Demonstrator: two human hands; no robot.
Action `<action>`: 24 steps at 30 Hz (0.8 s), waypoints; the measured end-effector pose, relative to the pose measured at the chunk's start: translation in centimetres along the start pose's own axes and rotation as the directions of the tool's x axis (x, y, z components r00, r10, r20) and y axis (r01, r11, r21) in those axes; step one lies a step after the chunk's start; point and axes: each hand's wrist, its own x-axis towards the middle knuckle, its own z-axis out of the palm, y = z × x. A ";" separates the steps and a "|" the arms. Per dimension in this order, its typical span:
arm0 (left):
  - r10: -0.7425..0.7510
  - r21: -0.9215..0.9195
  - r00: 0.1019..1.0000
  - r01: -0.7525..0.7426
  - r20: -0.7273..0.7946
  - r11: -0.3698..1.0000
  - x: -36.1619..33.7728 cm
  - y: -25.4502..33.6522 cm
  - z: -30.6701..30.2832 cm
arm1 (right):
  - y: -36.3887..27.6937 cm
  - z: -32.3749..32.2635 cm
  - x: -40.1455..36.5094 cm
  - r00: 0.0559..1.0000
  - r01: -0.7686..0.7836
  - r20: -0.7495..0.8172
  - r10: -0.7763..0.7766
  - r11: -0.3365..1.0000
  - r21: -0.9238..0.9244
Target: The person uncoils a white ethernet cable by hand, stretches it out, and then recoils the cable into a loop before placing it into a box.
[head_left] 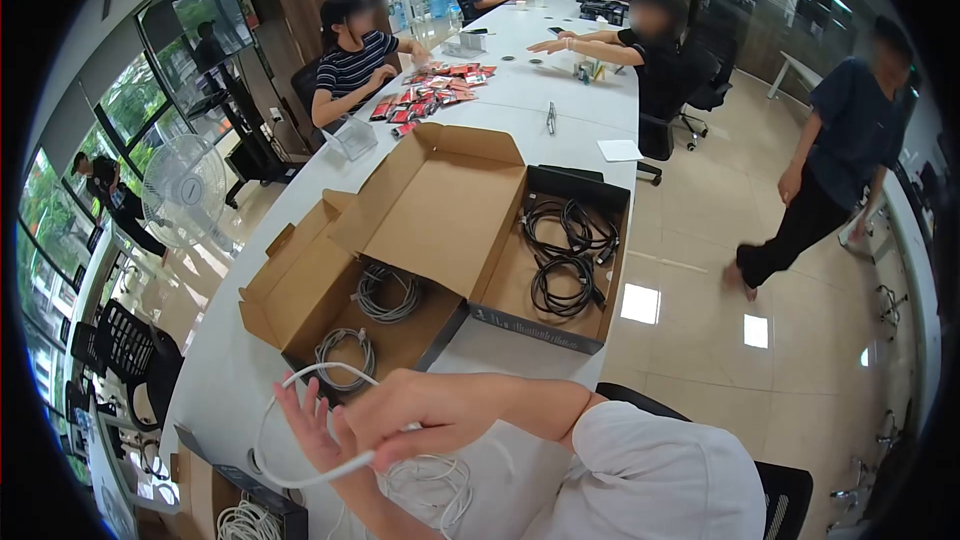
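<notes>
A white cable (262, 437) forms a wide loop around the fingers of my left hand (325, 435), at the bottom centre. Those fingers are stretched out and spread, and part of the palm is hidden behind my right hand (425, 415). My right hand is closed, with the cable's thicker white length running into its fingers. More loose white cable (440, 490) lies on the table just below the hands. Beyond them, an open cardboard box (425, 350) holds coiled grey cables (388, 292). Beside it, another open box (545, 332) contains coiled black cables (565, 280).
At lower left, a box (197, 500) holds white cables (250, 520). Red packets (435, 95) and a clear container (352, 138) lie farther up the white table (575, 135). Several people are around it; one person (845, 140) walks on the right. A fan (185, 190) stands left.
</notes>
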 end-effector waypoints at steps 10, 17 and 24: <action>0.128 0.019 0.992 -0.128 0.018 0.992 -1.7 3.3 -2.3 | 1.5 -0.4 0.3 0.940 -0.210 -0.328 0.094 0.917 -0.338; 0.126 -0.043 0.986 -0.122 0.105 0.992 -3.1 1.9 -1.0 | 1.0 0.7 0.7 0.902 -0.368 -0.282 0.328 0.924 -0.102; 0.087 0.078 0.991 -0.095 0.105 0.992 -3.0 1.6 -1.8 | 1.6 0.4 0.5 0.907 -0.405 -0.211 0.364 0.890 -0.207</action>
